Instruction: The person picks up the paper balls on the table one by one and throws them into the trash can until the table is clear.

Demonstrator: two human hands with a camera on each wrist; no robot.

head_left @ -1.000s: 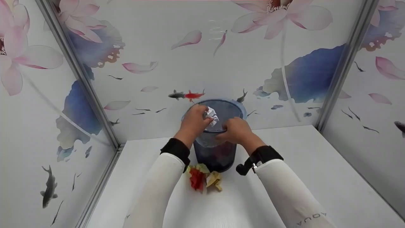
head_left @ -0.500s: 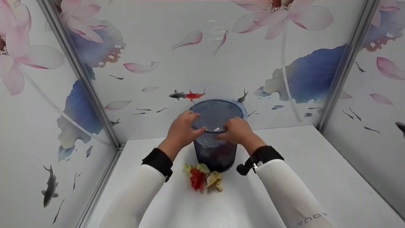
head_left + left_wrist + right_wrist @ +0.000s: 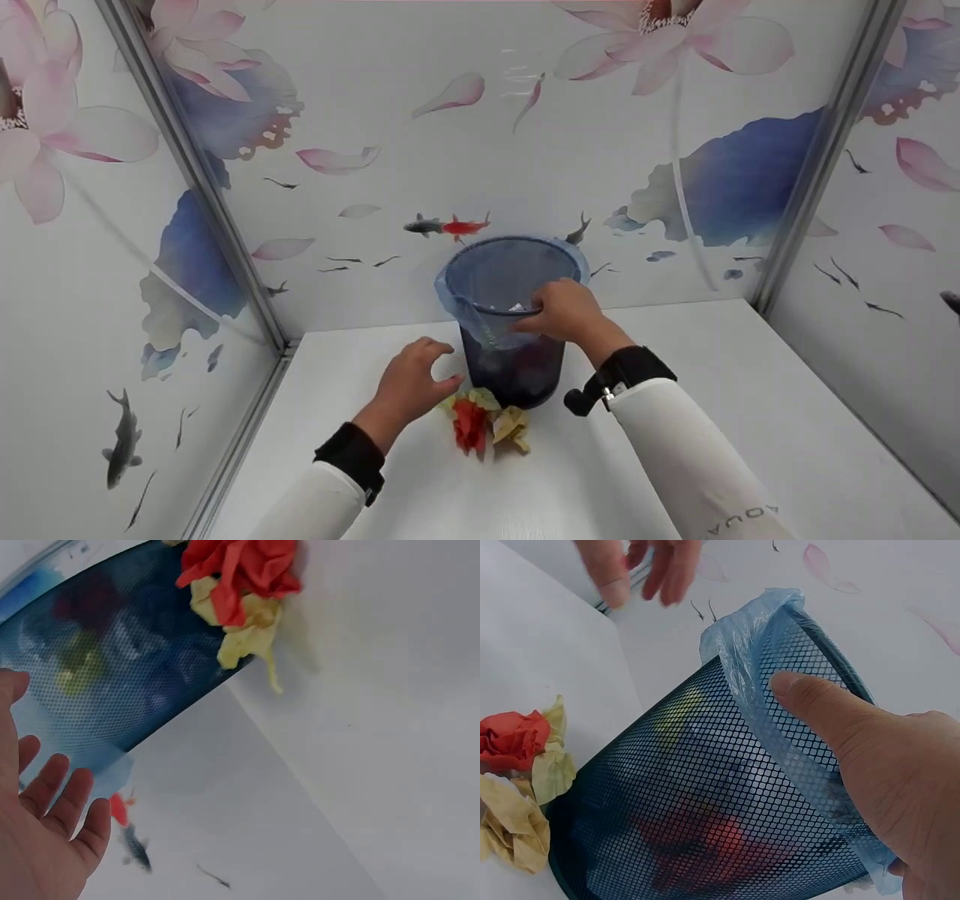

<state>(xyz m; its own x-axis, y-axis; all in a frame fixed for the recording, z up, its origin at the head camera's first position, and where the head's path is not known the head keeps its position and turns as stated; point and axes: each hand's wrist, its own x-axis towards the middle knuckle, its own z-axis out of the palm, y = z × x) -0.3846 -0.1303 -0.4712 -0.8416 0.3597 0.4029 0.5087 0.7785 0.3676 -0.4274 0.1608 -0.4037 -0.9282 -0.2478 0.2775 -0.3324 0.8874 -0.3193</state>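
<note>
A dark mesh wastebasket [image 3: 517,371] stands upright near the back wall, lined with a thin blue plastic bag [image 3: 456,296] folded over its rim. My right hand [image 3: 566,311] grips the near right rim, thumb outside on the bag. In the air left of the basket is my left hand [image 3: 409,382], fingers spread and holding nothing. Crumpled papers lie at the basket's foot: a red one [image 3: 470,426], a tan-yellow one [image 3: 512,429] and a pale yellow-green one [image 3: 482,397]. Through the mesh in the right wrist view, red crumpled paper [image 3: 705,836] and other balls show inside.
The basket stands on a white tabletop [image 3: 645,465]. White panels printed with flowers and fish enclose it at the back and sides, joined by metal posts [image 3: 817,157]. The back panel [image 3: 525,165] is close behind the basket.
My left hand let go of a crumpled white paper ball into the basket, then moved left and down towards the papers on the table. My right hand stayed on the rim.
</note>
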